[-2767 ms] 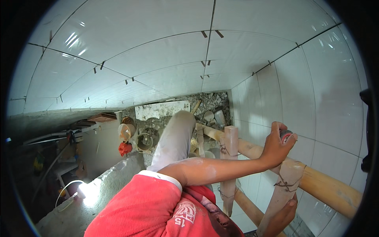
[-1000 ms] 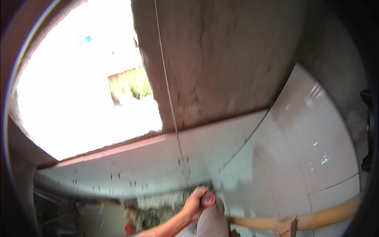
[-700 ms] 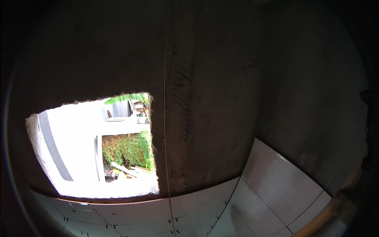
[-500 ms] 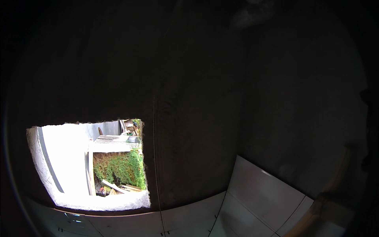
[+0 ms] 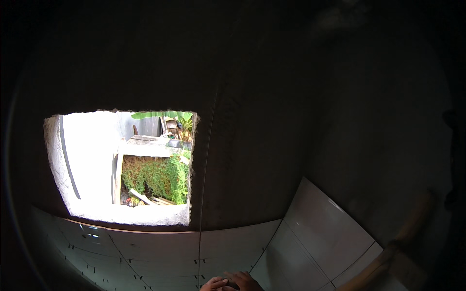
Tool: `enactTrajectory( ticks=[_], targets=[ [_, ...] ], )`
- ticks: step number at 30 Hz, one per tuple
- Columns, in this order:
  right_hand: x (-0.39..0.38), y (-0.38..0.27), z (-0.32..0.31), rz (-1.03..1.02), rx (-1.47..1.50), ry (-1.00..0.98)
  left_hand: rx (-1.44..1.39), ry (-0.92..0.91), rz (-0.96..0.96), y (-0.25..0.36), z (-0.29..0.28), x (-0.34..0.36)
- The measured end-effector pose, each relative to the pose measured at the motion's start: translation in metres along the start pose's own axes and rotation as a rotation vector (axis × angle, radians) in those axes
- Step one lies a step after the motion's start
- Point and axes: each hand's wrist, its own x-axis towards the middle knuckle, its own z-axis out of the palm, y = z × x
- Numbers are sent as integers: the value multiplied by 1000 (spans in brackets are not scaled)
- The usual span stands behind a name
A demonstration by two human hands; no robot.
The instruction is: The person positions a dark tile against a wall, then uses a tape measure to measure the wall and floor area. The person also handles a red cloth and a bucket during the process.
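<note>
At the lower edge, my left hand [image 5: 214, 283] and my right hand [image 5: 245, 281] are close together in front of the tiled wall [image 5: 160, 247]. My left fingers are curled. The right hand's fingers bend in toward the left one and are a little blurred. Something dark shows between the hands, too small and shaded to name. A thin string [image 5: 208, 155] runs down the dark wall and over the tiles just left of my hands. Small dark spacers [image 5: 196, 262] stick out of the tile joints.
A rough-edged window opening [image 5: 190, 169] at the left lets in bright light; planks and green plants lie outside. Bare dark wall [image 5: 257, 145] rises above the tiles. Large tiles [image 5: 320, 233] cover the adjoining right wall. A wooden pole [image 5: 374, 271] slants up at the lower right.
The view has tilted down and turned slightly left, so the window opening sits higher and more tiles show. Both my hands have come into view at the lower edge.
</note>
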Motion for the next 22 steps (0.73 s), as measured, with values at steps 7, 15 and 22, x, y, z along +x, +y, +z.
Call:
enactTrajectory(
  ticks=[7, 15, 22],
  targets=[
    [83, 50, 67, -78, 37, -352, 41, 199, -84, 23, -126, 16],
    [174, 64, 99, 103, -639, -500, -86, 598, 602, 19, -343, -89],
    [269, 40, -64, -64, -1009, -466, -606, 1284, 769, -37, -573, -286]
  ],
)
